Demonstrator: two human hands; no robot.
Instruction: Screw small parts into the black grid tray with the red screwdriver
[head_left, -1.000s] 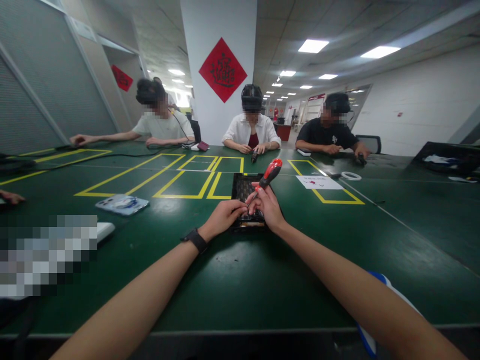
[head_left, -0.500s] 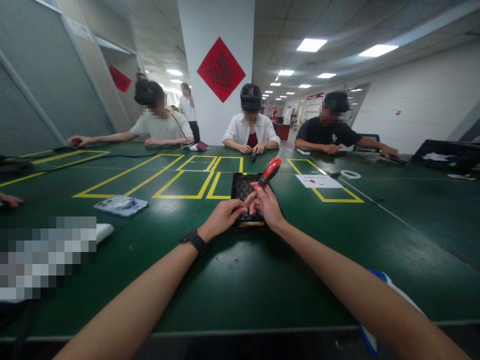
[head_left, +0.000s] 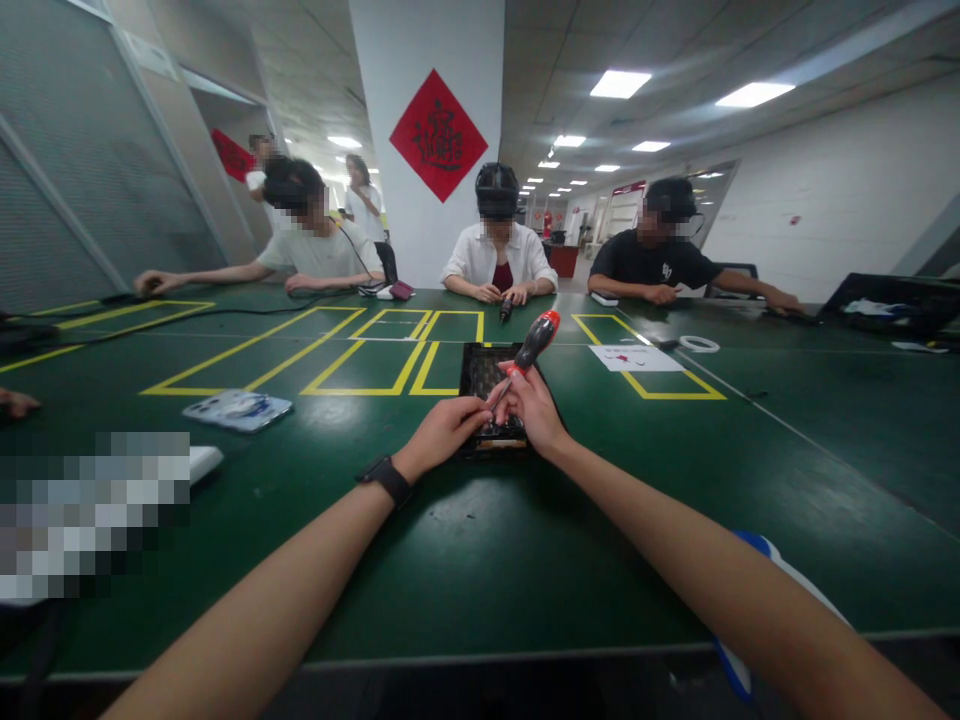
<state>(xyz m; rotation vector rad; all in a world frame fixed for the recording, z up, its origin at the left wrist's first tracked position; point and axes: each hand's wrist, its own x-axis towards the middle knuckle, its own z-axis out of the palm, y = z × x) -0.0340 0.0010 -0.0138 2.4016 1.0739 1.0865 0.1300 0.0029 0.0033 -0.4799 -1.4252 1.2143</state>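
My right hand [head_left: 531, 410] is closed round a screwdriver [head_left: 534, 344] with a red and black handle. The handle tilts up and to the right, and its tip points down at a black tray-like device [head_left: 484, 375] lying on the green table [head_left: 525, 540]. My left hand [head_left: 442, 435] rests curled on the near left edge of that device, its fingertips pinched close to the screwdriver's tip. What the fingertips pinch is too small to make out. A dark watch sits on my left wrist.
Three people sit at the far side, with more standing behind them. Yellow tape rectangles [head_left: 375, 365] mark the table. A flat blue-white packet [head_left: 238, 408] lies left, a white sheet [head_left: 636, 358] and tape roll [head_left: 699, 344] right. Another person's hand [head_left: 15, 402] shows at far left.
My hands and the screwdriver stay in place over the device. The person at far right has stretched an arm out along the table, and people walk behind at left.
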